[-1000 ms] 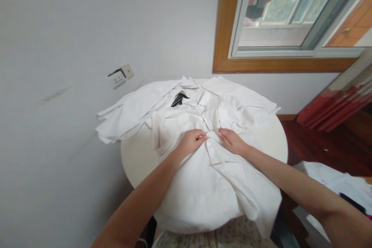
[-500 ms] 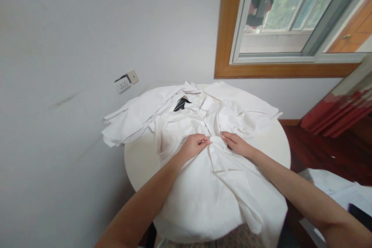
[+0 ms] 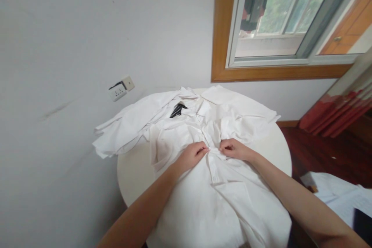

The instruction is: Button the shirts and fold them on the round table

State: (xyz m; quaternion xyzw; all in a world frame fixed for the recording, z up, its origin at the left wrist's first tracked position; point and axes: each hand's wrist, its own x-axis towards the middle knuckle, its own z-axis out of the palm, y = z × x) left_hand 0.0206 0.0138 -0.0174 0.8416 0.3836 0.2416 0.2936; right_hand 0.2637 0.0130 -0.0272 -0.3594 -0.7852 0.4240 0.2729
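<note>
A long white button-front coat is spread over a round table, sleeves out to both sides and collar toward the wall. Its lower part hangs over the near edge. My left hand pinches the front placket near the waist, thumb and fingertip pressed together. Just to the right, my right hand has its fingers curled on the fabric at the same height, a small gap between the hands. A black striped patch shows inside the neck opening. Any button between my fingers is too small to make out.
The round white table stands against the wall, below a wood-framed window. A socket is at the left. On the right are a red curtain and white papers or cloth near the floor.
My right fingers have curled in more on the fabric, and the left hand still pinches the placket. The view has shifted slightly, and the coat's waist appears lower in the picture.
</note>
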